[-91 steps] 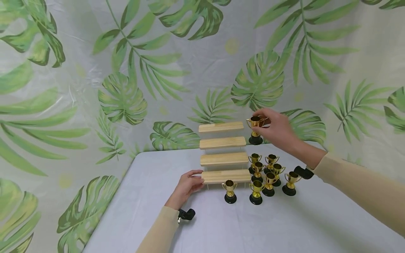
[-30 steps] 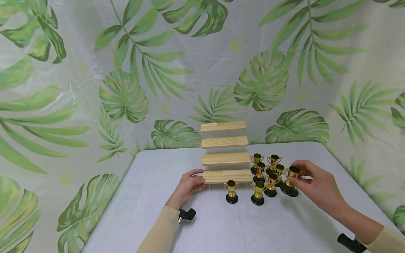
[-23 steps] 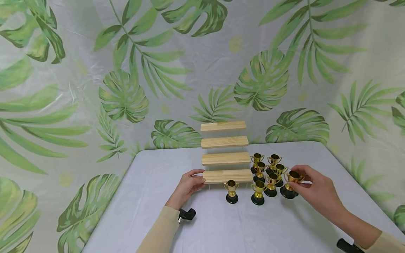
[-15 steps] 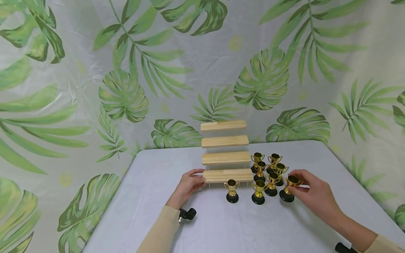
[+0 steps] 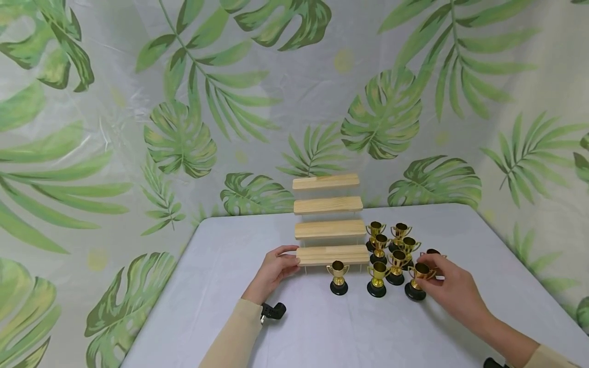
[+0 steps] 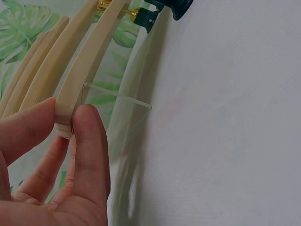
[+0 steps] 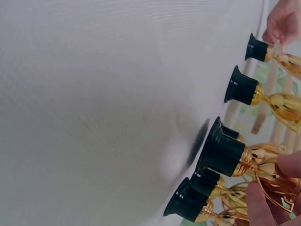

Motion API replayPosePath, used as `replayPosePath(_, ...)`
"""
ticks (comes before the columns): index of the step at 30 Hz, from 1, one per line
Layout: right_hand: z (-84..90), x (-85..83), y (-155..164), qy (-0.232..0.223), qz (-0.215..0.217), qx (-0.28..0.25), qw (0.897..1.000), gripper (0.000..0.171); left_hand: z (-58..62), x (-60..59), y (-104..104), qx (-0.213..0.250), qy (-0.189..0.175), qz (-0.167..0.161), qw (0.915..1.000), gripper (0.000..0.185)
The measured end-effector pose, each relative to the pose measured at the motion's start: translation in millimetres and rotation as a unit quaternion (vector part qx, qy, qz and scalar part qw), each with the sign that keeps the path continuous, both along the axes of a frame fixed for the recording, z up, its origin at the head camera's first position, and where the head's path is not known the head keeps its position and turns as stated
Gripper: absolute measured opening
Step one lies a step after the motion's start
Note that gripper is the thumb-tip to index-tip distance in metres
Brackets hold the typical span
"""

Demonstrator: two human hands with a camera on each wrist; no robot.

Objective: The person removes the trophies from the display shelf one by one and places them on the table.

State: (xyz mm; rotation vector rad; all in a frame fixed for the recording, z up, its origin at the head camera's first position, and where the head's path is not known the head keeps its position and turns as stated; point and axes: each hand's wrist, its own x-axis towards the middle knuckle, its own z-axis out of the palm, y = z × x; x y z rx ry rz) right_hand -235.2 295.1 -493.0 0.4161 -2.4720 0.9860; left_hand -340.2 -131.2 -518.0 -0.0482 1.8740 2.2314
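My left hand [image 5: 272, 271] pinches the left end of the lowest board of a four-tier wooden display stand [image 5: 329, 231]. Thumb and fingers grip that board [image 6: 80, 80] in the left wrist view. To the right of the stand, my right hand [image 5: 455, 289] holds a small gold trophy cup [image 5: 416, 283] with a black base, upright, by its cup. In the right wrist view, the held trophy's base [image 7: 223, 150] seems just above the cloth, with a shadow beside it. Another trophy [image 5: 433, 252] is partly hidden behind my right hand.
Several similar trophies [image 5: 397, 266] stand clustered right of the stand. One trophy [image 5: 338, 278] stands in front of the lowest board. A white cloth [image 5: 345, 332] covers the table, and a leaf-patterned curtain [image 5: 257, 102] hangs behind.
My right hand has brought the trophy from beside the top board down to the right of the cluster, then slightly toward the front left. My left hand has stayed on the lowest board.
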Motion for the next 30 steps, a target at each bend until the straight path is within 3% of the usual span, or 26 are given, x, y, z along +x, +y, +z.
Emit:
replayPosePath(8, -8.7, -0.6, -2.2, -0.007, -0.003, 0.003, 1.000, 0.051, 0.4, 1.2, 0.5, -0.005, 0.003, 0.000, 1.0000, 0.049)
replayPosePath(30, -12.6, 2.3, -2.9, 0.013, -0.015, 0.021, 1.000, 0.051, 0.7, 4.8, 0.6, -0.012, 0.009, 0.004, 0.9999, 0.047)
